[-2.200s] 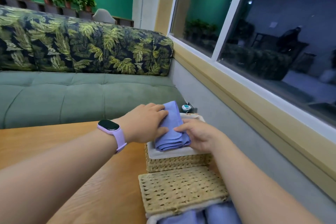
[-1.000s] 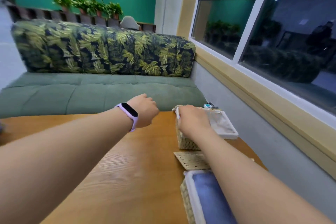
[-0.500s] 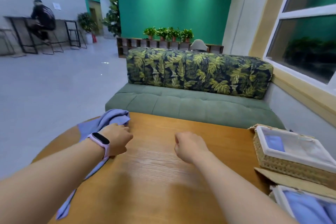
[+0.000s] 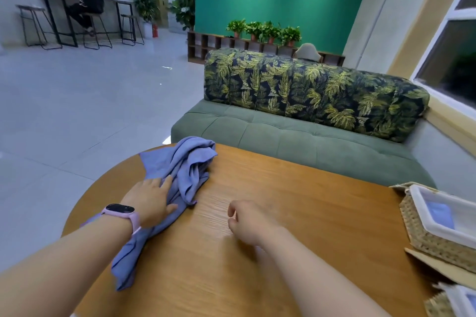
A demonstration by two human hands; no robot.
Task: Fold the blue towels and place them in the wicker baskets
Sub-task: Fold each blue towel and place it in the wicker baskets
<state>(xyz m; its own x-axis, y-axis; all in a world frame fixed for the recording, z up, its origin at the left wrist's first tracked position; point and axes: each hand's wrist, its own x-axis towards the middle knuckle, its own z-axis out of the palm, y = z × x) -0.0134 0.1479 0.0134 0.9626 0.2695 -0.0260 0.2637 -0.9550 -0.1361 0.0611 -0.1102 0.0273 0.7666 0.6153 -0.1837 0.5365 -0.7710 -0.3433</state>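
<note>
A crumpled blue towel (image 4: 189, 166) lies on the left part of the round wooden table (image 4: 316, 216), one end trailing toward me under my forearm. My left hand (image 4: 150, 201), with a pink wristband, lies on the towel with its fingers pressed into the folds. To the right of the towel my right hand (image 4: 248, 222) hovers just over the bare wood, loosely curled and holding nothing. At the table's right edge stands a wicker basket (image 4: 426, 243) with a white liner, and a folded blue towel (image 4: 438, 213) lies inside it.
A second wicker basket (image 4: 438, 304) shows at the bottom right corner, with a flat wicker lid (image 4: 438, 269) between the two. A green sofa (image 4: 296, 136) with leaf-print cushions stands beyond the table. A person (image 4: 86, 0) sits at a far counter.
My view swung left from the baskets to the table's left side. My left hand went from a fist beside the towel to lying on it. My right hand left the basket.
</note>
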